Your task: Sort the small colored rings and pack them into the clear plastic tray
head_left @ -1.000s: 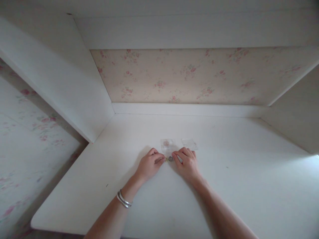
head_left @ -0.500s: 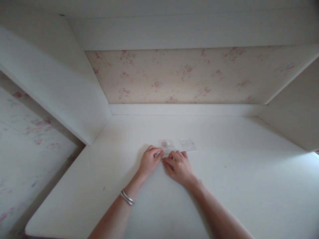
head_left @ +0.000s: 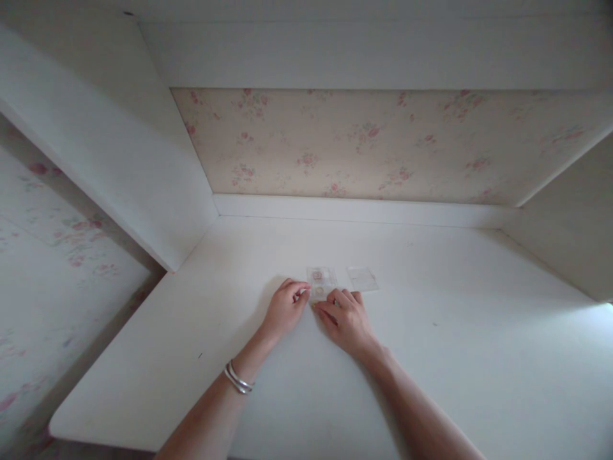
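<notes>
A small clear plastic case (head_left: 330, 276) lies on the white desktop, with a reddish piece (head_left: 317, 276) and a round tan piece (head_left: 319, 292) inside it. My left hand (head_left: 288, 303) is at the case's left edge, thumb and forefinger curled towards each other; whether they grip the edge or something tiny is unclear. My right hand (head_left: 345, 317) covers the case's front right corner. Its thumb and forefinger are pinched on something small and yellowish, too small to name. A flat, clear plastic piece (head_left: 363, 278) like a lid lies just beyond the right hand.
The white desktop (head_left: 215, 409) runs back to a low ledge (head_left: 364, 209) below flowered wallpaper (head_left: 306, 140). White side panels (head_left: 119, 128) stand left and right, with a shelf overhead. A small dark speck (head_left: 200, 355) lies left of my forearm.
My left hand has drawn slightly left, uncovering the round tan piece in the case. My right hand has barely moved. The whole view has tilted a little.
</notes>
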{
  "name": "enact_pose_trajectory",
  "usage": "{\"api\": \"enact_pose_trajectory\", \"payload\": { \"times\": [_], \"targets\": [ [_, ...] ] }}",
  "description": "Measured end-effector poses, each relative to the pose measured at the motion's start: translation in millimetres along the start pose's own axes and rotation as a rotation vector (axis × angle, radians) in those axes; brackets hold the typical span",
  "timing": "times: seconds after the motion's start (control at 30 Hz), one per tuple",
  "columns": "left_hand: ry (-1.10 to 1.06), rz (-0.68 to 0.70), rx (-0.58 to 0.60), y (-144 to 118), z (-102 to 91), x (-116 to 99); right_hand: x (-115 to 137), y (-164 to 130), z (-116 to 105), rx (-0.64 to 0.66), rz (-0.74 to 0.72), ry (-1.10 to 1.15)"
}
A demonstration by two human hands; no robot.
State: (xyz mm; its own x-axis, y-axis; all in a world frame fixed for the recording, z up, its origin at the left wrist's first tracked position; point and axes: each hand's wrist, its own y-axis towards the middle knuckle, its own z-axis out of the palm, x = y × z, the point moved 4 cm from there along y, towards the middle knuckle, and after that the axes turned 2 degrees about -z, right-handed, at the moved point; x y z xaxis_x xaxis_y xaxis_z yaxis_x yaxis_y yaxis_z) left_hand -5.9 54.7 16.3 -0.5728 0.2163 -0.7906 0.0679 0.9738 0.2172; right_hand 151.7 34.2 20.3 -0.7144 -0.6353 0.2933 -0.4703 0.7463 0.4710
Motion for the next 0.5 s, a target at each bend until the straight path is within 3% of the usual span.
{"api": "enact_pose_trajectory", "payload": {
  "times": [0.27, 0.5],
  "targets": [
    [0.228, 0.049, 0.126, -18.4, -1.6, -3.4, -18.4, 0.5, -0.2, -0.229, 0.186, 0.068],
    [0.366, 0.126, 0.207, -24.1, 6.0, -8.7, -23.7, 6.7, 4.8, -0.228, 0.231, 0.028]
  ]
}}
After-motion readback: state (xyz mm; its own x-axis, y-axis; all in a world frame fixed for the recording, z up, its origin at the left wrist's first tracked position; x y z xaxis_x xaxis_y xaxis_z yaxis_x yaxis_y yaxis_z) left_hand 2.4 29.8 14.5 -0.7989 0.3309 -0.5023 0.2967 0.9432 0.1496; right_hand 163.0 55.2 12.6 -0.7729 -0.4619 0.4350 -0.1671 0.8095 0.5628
